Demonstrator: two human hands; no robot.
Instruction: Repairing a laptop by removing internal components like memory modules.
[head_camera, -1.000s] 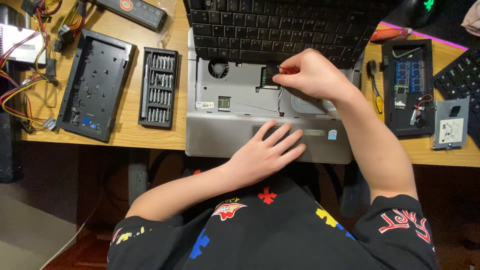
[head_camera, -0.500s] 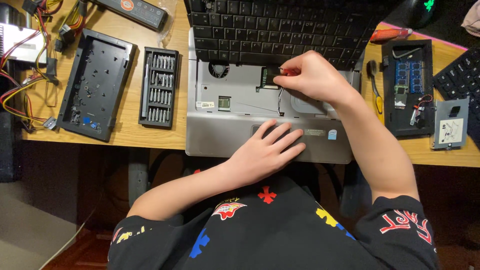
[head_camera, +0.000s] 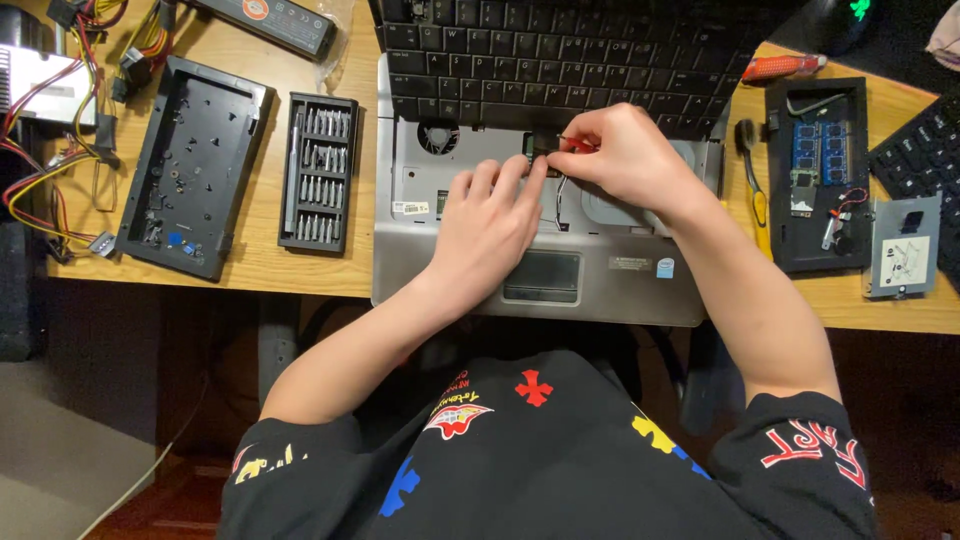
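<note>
Silver laptop (head_camera: 600, 290), white label (head_camera: 410, 208) by left hand (head_camera: 490, 225)

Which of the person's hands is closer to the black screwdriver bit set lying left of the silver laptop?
Left. The left hand rests on the laptop, nearer the black bit set; the right hand is farther right.

This looks like a home electronics repair bench. A wooden counter (head_camera: 260, 265) carries a silver laptop (head_camera: 600, 285) with its keyboard lifted and its insides bared. Left of the laptop lies a case of screwdriver bits (head_camera: 320, 172), and further left a black plastic cover (head_camera: 195, 165) and a bundle of coloured power cables (head_camera: 50, 190). Right of the laptop sits a black tray (head_camera: 815, 240) holding a memory board and small parts, with a spare keyboard (head_camera: 920, 160) beyond it.
</note>
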